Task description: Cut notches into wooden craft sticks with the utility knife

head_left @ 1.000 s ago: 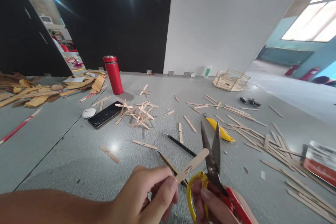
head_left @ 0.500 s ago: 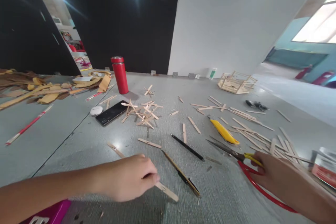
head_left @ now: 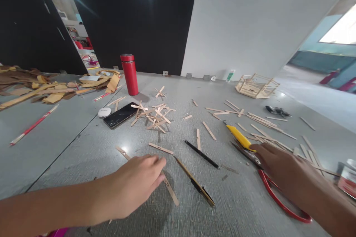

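My left hand [head_left: 139,183] is low over the table, its thumb and forefinger apart. Just beyond the thumb, a notched craft stick [head_left: 171,191] lies with its upper end partly hidden by the fingers. Another craft stick [head_left: 121,152] runs under the same hand. At the right, my right hand [head_left: 275,161] has its fingers closed on the rear end of a yellow utility knife [head_left: 237,135], which rests on the table. Scissors with a red handle [head_left: 280,202] lie partly under that hand. A brown-handled craft knife [head_left: 191,177] and a black pen [head_left: 200,153] sit between the hands.
Loose craft sticks [head_left: 268,139] spread across the right side, a stick heap [head_left: 157,116] near a phone [head_left: 121,115]. A red flask [head_left: 129,76] stands behind. A small stick frame [head_left: 256,87] is at the back right, a jar [head_left: 347,177] at the right edge, cardboard scraps [head_left: 55,89] far left.
My right hand has let go of the scissors, now on the table, and moved onto the utility knife. My left hand's pinch on the notched stick has loosened. The view has shifted slightly.
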A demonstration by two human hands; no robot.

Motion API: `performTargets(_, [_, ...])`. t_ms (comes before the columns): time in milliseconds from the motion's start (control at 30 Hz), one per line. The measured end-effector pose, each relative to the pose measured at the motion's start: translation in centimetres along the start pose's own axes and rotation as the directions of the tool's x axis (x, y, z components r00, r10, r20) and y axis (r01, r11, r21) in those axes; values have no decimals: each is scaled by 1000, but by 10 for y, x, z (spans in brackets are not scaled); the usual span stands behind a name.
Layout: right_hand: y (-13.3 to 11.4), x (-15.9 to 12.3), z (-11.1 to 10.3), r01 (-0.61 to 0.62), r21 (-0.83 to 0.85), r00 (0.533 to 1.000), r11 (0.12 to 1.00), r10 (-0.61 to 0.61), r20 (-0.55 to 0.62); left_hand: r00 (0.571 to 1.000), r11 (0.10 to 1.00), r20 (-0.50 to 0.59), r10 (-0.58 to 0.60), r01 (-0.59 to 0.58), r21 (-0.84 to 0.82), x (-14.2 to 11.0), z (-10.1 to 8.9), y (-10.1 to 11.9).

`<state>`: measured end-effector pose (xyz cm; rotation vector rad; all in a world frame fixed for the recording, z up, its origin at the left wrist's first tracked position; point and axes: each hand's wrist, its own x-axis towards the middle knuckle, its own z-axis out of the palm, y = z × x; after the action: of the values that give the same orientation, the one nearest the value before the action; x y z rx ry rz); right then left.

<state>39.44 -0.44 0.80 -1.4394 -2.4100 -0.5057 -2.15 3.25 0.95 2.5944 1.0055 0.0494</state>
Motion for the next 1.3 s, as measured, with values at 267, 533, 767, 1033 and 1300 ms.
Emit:
performTargets(267, [-93, 55, 17, 492, -126, 867, 861, -473, 155, 970, 989, 205, 131, -143, 46, -31, -22, 28])
performTargets(533, [-103, 77, 33, 653, 40, 757, 756, -652, -37, 969, 983, 189, 162, -174, 52, -23, -3, 16])
performTargets(767, [-116, 81, 29, 136, 395, 988, 909, -97, -116, 959, 962, 88, 268, -272, 28, -24, 18, 0])
performTargets(1033, [-164, 83, 31, -496, 753, 868, 432, 219, 446, 951, 950, 29, 309, -310, 35, -20, 28, -10])
performTargets(1300, [-173, 76, 51, -584, 770, 812, 258, 192, 551, 944, 943, 3, 331, -331, 37, -18, 25, -10])
